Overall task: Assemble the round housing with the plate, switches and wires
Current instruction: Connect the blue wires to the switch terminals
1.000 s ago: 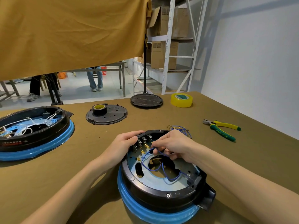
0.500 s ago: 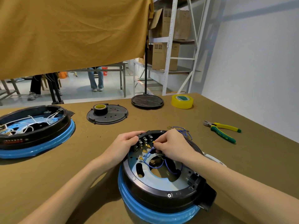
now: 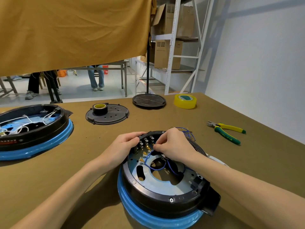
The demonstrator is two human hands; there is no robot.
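Two hands on round housing [image 3: 158, 194], near desk [image 3: 82, 162] edge. Left hand [image 3: 123, 145] grip curled over far-left rim; right hand [image 3: 173, 146] grip pinching blue wire [image 3: 149, 161] (connector end hidden) beside switches [image 3: 146, 141].

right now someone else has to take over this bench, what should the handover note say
Left hand grips the far-left rim of the round black housing on its blue ring.
Right hand pinches a blue wire at the brass terminals.
Done: silver metal plate seated, switch row in, some blue wires routed.
Left: spare blue wires behind the housing are unconnected; black perforated cover lies apart.
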